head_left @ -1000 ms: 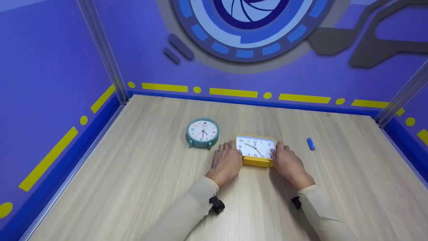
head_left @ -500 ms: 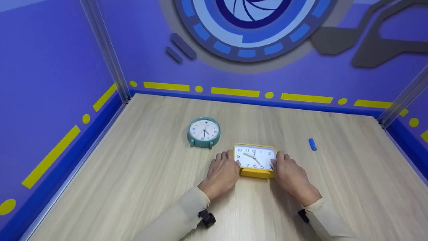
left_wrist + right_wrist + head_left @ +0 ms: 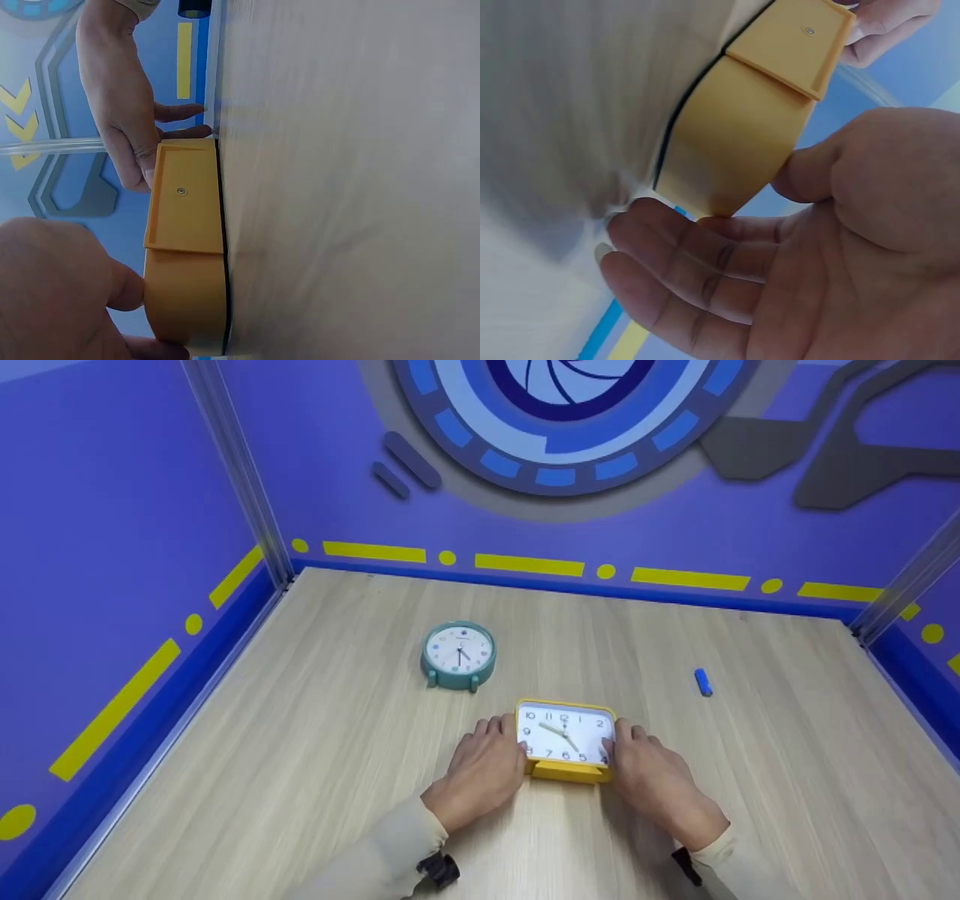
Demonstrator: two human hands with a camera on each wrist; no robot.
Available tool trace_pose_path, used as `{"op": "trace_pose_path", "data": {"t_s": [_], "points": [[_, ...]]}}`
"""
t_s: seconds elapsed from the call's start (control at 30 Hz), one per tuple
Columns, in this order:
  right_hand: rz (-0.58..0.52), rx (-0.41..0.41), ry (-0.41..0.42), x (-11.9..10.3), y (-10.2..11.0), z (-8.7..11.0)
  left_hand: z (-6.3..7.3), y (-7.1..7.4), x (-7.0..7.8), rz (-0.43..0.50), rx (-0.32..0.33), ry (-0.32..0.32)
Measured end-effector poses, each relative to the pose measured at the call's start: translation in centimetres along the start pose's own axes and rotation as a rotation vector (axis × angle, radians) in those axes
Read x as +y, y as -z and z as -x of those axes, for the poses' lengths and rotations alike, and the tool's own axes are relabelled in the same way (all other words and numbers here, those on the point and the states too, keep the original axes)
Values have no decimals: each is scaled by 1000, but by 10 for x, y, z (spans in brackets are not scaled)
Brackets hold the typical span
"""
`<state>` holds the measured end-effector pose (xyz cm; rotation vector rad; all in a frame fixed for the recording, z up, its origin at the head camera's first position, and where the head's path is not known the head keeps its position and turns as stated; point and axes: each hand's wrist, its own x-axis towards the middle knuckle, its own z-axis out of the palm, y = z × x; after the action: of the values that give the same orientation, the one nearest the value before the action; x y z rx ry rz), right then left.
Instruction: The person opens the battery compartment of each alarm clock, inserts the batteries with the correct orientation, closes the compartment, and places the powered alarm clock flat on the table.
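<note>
A yellow rectangular alarm clock [image 3: 564, 735] lies face up on the wooden table, its white dial toward the head camera. My left hand [image 3: 484, 765] grips its left side and my right hand [image 3: 651, 772] grips the right side, each thumb at the edge of the dial. In the left wrist view the clock's yellow side [image 3: 186, 202] stands close along the tabletop, with a hand at either end. The right wrist view has the right hand [image 3: 780, 262] with thumb and fingers around the clock's rounded end [image 3: 727, 142].
A round teal alarm clock [image 3: 459, 652] lies face up farther back to the left. To the right is a small blue object [image 3: 703, 682], like a marker cap. Purple-blue panels [image 3: 525, 525] border the wooden table [image 3: 337, 720] at the back and sides.
Both hands have drawn the yellow alarm clock across the table toward the person and slightly left. The teal clock and the blue object stay in place.
</note>
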<state>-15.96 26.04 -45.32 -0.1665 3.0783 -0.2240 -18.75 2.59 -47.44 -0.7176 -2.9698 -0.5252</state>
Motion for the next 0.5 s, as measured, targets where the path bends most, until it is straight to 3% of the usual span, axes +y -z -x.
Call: {"op": "trace_pose_path", "data": {"t_s": [0.17, 0.4, 0.5], "points": [[64, -30, 0, -6, 2, 5, 5, 8, 0, -64, -18, -43], [146, -50, 33, -10, 6, 10, 4, 22, -5, -141, -138, -93], [129, -82, 49, -8, 10, 9, 4, 26, -7, -150, -166, -109]]}}
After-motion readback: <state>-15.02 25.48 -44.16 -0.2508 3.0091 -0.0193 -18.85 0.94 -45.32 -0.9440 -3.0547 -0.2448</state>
